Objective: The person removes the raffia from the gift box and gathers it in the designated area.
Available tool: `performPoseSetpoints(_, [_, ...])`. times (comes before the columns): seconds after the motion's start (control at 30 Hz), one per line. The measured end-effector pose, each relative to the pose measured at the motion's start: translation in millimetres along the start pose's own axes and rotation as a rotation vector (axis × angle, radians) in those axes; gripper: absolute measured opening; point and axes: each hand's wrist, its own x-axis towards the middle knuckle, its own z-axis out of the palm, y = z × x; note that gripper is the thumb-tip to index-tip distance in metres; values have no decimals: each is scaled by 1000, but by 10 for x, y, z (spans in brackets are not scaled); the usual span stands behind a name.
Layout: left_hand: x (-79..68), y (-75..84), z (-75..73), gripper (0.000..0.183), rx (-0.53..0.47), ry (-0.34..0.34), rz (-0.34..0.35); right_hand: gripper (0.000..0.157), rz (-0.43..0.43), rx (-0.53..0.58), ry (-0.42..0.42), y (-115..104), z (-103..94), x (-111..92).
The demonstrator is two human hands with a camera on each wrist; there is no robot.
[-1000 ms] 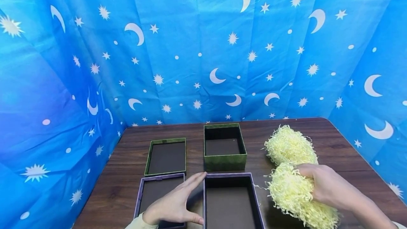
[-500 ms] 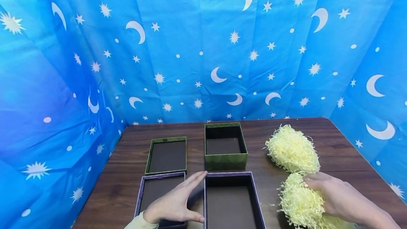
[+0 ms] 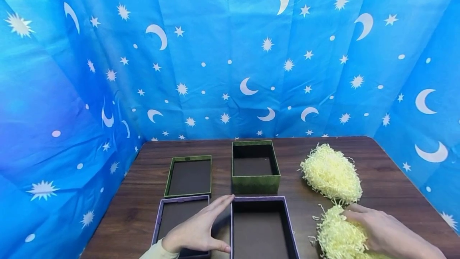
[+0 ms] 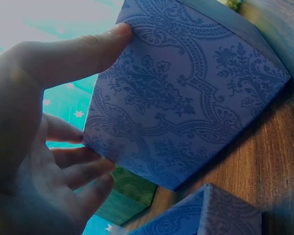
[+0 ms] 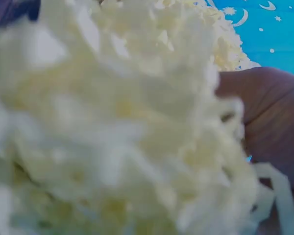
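Note:
In the head view my left hand [image 3: 195, 233] stretches across to the deep purple box [image 3: 291, 227]. Its fairly straight thumb and fingertips touch the edges of the box's left side, as the left wrist view shows on the patterned purple wall [image 4: 176, 98]. Farther right, my right hand [image 3: 388, 231] holds a clump of pale yellow shredded paper [image 3: 339, 235], its fingertips buried in the strands. That same shredded paper [image 5: 112, 127] fills most of the right wrist view, blurred, with part of the hand [image 5: 274, 117] at the right. The clump sits low, right of the box.
A second heap of yellow shredded paper [image 3: 332, 173] lies just behind the clump. Beyond the purple box stands a deep green box [image 3: 256, 185]. On the left lie a shallow green lid [image 3: 188, 177] and a shallow purple lid [image 3: 181, 213]. A star-patterned cloth [image 3: 230, 51] surrounds the table.
My right hand has moved right and toward me with its clump, which now stands more apart from the farther heap. The left hand stays on the purple box.

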Motion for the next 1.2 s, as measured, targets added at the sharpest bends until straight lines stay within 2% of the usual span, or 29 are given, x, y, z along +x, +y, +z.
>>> performPoseSetpoints(0.07, [-5,0,4,113,-4,-4,-8,71,9,-4,-3,1,18,-7])
performPoseSetpoints(0.13, [-9,3,4,113,-14,-4,-16,72,-31,-40,41,5,42,-10])
performPoseSetpoints(0.3, [-6,3,3,113,-8,0,-8,70,-112,-56,79,62,75,-19])
performPoseSetpoints(0.5, [-13,-5,19,112,-1,8,-5,69,-127,-75,21,130,63,-8])
performPoseSetpoints(0.6, [-17,-11,27,112,-5,11,-5,70,-141,-91,25,151,70,-1])
performPoseSetpoints(0.9, [-26,-15,30,112,-4,13,3,77,-256,-19,111,205,130,3])
performPoseSetpoints(1.0, [-25,-14,28,112,-2,13,5,77,-245,-33,117,197,133,-6])
performPoseSetpoints(1.2, [-6,-5,8,112,0,5,7,70,-153,-90,53,154,116,-63])
